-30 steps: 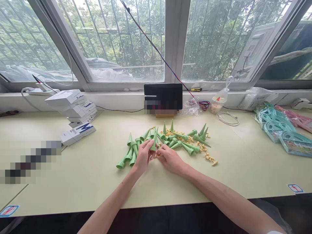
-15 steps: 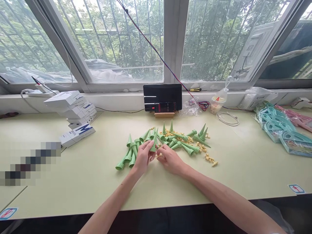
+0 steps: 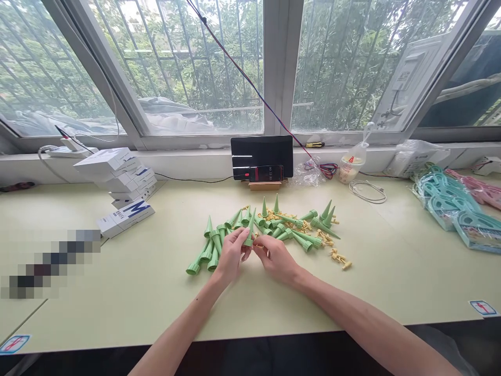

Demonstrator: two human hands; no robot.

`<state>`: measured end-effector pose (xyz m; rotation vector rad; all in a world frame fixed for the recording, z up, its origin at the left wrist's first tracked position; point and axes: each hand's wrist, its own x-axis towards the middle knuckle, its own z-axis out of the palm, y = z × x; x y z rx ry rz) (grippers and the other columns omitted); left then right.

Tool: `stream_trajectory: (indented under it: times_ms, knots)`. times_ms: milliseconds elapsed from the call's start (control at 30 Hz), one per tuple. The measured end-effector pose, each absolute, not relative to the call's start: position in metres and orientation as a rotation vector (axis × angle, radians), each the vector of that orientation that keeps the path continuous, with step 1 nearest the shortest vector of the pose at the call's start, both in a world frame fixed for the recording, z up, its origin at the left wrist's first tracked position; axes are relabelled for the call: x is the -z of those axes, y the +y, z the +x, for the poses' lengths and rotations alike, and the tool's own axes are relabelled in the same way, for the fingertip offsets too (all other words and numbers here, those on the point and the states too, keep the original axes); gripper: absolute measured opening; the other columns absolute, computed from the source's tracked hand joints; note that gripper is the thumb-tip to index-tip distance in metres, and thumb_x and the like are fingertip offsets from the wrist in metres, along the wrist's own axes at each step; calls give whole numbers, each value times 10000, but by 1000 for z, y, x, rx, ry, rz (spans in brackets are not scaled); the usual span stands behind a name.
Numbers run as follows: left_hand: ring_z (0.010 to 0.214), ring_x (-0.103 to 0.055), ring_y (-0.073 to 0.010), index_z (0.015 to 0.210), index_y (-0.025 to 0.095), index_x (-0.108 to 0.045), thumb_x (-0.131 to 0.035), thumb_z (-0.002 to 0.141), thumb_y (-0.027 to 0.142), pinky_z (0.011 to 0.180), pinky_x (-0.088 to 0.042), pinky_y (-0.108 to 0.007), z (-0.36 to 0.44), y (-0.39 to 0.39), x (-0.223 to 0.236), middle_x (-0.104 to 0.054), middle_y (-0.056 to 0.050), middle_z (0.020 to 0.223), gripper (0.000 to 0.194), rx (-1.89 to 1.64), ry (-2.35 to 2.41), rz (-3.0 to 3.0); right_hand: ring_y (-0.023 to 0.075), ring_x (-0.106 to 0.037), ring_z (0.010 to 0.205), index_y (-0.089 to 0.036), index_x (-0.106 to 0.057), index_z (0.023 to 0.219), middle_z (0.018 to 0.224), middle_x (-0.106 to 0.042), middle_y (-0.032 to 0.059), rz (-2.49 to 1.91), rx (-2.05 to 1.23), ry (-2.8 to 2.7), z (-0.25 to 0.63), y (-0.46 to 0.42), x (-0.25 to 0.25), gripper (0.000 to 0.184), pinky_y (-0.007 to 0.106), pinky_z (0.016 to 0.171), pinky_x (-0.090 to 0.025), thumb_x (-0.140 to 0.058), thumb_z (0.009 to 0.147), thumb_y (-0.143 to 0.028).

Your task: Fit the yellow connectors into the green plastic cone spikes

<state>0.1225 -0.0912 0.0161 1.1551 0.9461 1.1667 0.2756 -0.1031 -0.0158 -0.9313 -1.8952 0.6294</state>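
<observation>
My left hand (image 3: pixel 230 257) is closed on a green plastic watering spike (image 3: pixel 251 225), its pointed tip up and its ribbed wide end down. Against that wide end, my right hand (image 3: pixel 277 259) pinches with thumb and forefinger. The small yellow peg seen in its fingertips half a second ago is now mostly hidden there. More green spikes (image 3: pixel 213 241) lie heaped just left of and behind my hands. To the right, other spikes (image 3: pixel 303 241) are mixed with loose yellow pegs (image 3: pixel 340 258), and a few spikes stand upright.
A phone (image 3: pixel 266 173) leans on a dark tablet (image 3: pixel 261 149) at the back. White boxes (image 3: pixel 125 216) are stacked on the left. A bagged cup (image 3: pixel 349 168), a coiled white cable (image 3: pixel 368 192) and packs of turquoise plastic items (image 3: pixel 442 196) lie to the right.
My right hand has brought the yellow peg up to the spike's wide end, and its fingertips now meet the spike. My left hand keeps its hold almost in place.
</observation>
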Motion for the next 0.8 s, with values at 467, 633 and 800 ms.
stream_trajectory:
  times_ms: [467, 633, 800]
  knots:
    - [453, -384, -32, 724, 154, -568, -631, 896, 431, 394, -285, -177, 123, -93, -14, -544, 12, 745, 332, -1154, 985, 1178, 154, -528, 698, -181, -584, 851, 766, -591, 23, -878, -641, -1917, 277, -110, 9, 191, 255, 643, -398, -456, 981, -125]
    - [472, -370, -40, 730, 155, -551, -618, 909, 424, 400, -281, -174, 125, -95, -16, -495, 19, 717, 329, -1142, 993, 1206, 153, -525, 669, -184, -600, 856, 759, -587, 24, -882, -647, -1883, 279, -112, 10, 193, 261, 636, -404, -458, 981, -145]
    - [461, -356, -43, 718, 163, -520, -606, 915, 444, 403, -286, -179, 126, -97, -17, -445, 37, 678, 354, -1142, 996, 1240, 157, -534, 659, -188, -608, 857, 760, -604, 30, -905, -660, -1871, 280, -113, 8, 200, 270, 636, -420, -456, 985, -168]
